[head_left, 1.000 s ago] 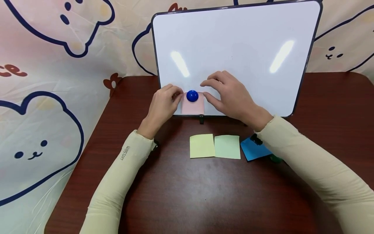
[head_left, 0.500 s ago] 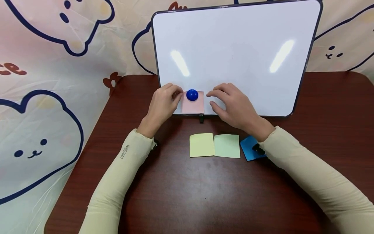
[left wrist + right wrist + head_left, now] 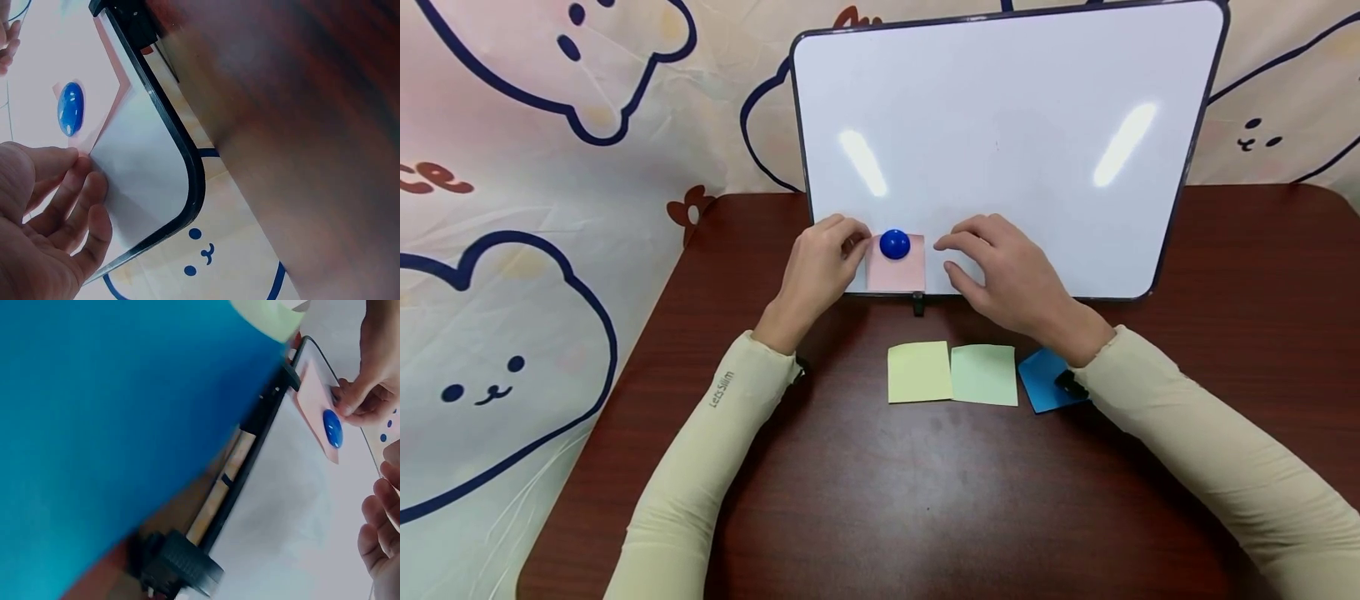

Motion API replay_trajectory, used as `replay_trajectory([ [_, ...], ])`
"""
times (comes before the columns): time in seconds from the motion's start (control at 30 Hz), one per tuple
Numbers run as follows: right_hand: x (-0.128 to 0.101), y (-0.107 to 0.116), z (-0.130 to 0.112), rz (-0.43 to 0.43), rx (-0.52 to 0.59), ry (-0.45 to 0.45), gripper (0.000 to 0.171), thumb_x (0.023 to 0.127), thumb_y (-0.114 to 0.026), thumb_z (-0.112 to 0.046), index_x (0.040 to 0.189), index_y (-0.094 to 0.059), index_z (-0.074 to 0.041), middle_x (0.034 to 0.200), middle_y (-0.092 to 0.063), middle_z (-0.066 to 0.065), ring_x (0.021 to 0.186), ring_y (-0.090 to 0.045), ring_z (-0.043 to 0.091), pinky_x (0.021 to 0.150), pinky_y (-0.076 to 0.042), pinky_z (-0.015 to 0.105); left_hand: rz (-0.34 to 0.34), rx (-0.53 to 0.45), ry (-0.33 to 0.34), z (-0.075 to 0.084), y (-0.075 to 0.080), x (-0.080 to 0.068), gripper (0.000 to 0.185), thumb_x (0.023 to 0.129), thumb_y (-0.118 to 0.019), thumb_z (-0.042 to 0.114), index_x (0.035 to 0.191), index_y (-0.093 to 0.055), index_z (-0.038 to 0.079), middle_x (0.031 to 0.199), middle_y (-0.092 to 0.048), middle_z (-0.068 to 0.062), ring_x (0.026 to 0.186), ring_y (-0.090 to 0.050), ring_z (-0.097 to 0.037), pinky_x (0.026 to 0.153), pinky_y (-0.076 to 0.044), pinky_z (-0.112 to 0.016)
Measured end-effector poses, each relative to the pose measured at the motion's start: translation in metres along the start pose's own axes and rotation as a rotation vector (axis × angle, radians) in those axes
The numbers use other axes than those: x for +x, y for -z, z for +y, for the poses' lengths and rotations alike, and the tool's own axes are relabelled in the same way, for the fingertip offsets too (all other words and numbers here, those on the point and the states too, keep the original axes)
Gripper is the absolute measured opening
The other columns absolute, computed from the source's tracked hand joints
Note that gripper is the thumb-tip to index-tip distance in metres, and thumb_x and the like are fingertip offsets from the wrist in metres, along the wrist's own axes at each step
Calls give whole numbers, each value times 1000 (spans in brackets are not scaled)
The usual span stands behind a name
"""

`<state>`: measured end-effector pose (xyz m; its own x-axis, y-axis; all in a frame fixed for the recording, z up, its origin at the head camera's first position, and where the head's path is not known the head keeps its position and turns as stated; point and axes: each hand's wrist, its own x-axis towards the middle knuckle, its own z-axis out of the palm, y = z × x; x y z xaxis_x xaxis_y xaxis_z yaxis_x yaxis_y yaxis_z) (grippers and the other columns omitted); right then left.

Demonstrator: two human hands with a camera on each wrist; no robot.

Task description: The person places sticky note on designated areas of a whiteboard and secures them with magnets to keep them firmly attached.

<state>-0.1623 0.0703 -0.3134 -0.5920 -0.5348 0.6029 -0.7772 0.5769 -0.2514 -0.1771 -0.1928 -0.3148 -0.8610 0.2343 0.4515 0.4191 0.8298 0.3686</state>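
A white board (image 3: 1000,125) stands tilted at the back of the table. Low on its left side a blue round magnet (image 3: 894,243) pins a pink note (image 3: 897,275). My left hand (image 3: 850,246) holds the note's upper left corner with curled fingers; the left wrist view shows the left hand (image 3: 56,206) beside the magnet (image 3: 70,108). My right hand (image 3: 955,254) hovers just right of the note, fingers loosely bent, holding nothing. The right wrist view shows the magnet (image 3: 332,428), the pink note (image 3: 312,394) and the right hand (image 3: 381,544).
On the dark wooden table (image 3: 925,500), a yellow note (image 3: 919,372), a pale green note (image 3: 984,375) and a blue note (image 3: 1043,385) lie in a row before the board. A bear-print cloth (image 3: 550,167) hangs behind and at the left. The board's black foot (image 3: 181,562) shows.
My right hand has drawn back from the magnet, down and to the right, and the right forearm has sunk toward the blue note. The left hand has kept its place.
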Motion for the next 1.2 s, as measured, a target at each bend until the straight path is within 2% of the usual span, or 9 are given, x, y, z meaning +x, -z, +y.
replay_trajectory([
  [0.23, -14, 19, 5, -26, -44, 7, 25, 91, -69, -16, 116, -70, -9, 115, -66, 12, 108, -59, 28, 87, -55, 44, -14, 30, 15, 3, 4, -3, 13, 94, -69, 14, 103, -74, 5, 98, -71, -11, 85, -66, -22, 80, -58, -35],
  [0.47, -41, 37, 29, -100, -94, 67, 30, 87, -74, -13, 117, -69, -9, 114, -64, 11, 105, -59, 27, 84, -54, 45, -57, 78, -12, 10, 12, -15, 13, 92, -72, 17, 101, -74, 8, 93, -70, -8, 80, -65, -22, 70, -56, -33],
  [0.6, -53, 45, 44, -128, -113, 63, 32, 85, -76, -13, 116, -69, -10, 113, -64, 10, 103, -58, 26, 82, -54, 43, -110, 98, -63, 19, 14, -22, 11, 92, -72, 19, 98, -73, 10, 88, -69, -6, 78, -64, -20, 68, -55, -31],
  [0.73, -65, 52, 55, -149, -134, 71, 32, 84, -76, -13, 115, -70, -11, 110, -64, 8, 98, -58, 24, 78, -54, 41, -179, 90, -147, 26, 14, -28, 9, 92, -72, 18, 96, -73, 11, 86, -69, -3, 76, -64, -19, 68, -53, -31],
  [0.83, -73, 57, 63, -167, -155, 97, 31, 83, -76, -13, 114, -70, -10, 107, -66, 8, 96, -59, 24, 78, -54, 41, -238, 75, -193, 30, 13, -33, 9, 91, -73, 18, 97, -74, 11, 87, -71, -1, 74, -63, -17, 68, -53, -31],
  [1.07, -88, 65, 80, -216, -159, 161, 34, 78, -79, -13, 111, -71, -9, 105, -68, 8, 97, -61, 24, 80, -55, 43, -376, 52, -247, 32, 6, -44, 12, 90, -75, 22, 98, -75, 13, 90, -71, 1, 80, -66, -12, 74, -55, -30],
  [1.2, -95, 69, 87, -282, -171, 219, 35, 78, -79, -16, 111, -72, -9, 103, -69, 7, 96, -62, 24, 82, -55, 43, -417, 72, -331, 33, 5, -47, 11, 89, -75, 22, 96, -75, 14, 89, -70, 3, 77, -65, -11, 73, -53, -29],
])
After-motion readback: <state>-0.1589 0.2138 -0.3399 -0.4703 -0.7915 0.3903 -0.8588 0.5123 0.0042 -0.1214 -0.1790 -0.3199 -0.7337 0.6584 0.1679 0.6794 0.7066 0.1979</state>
